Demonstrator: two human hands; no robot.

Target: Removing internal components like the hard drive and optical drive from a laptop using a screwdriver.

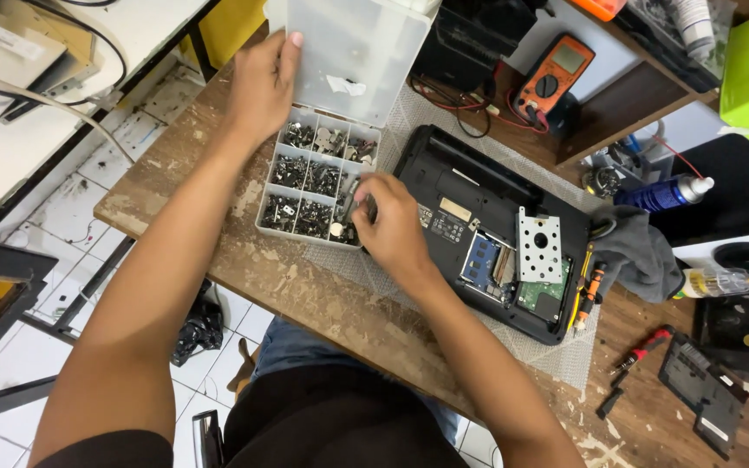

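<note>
A clear plastic compartment box (276, 229) full of small dark screws lies on the wooden bench. My left hand (260, 87) holds its raised translucent lid (353, 52) open by the left edge. My right hand (385, 217) is pinched over the box's right-hand compartments, fingers closed on what looks like a small metal part; the part itself is too small to make out. Just right of that hand lies an opened black laptop (496, 230), underside up, with a circuit board and a perforated silver bracket (539, 245) exposed.
An orange multimeter (552, 74) with leads stands behind the laptop. A grey cloth (643, 251), a blue spray can (665, 192) and an orange-handled screwdriver (593, 290) lie to the right. Black covers and a red-handled tool (643, 348) rest at the bench's near right.
</note>
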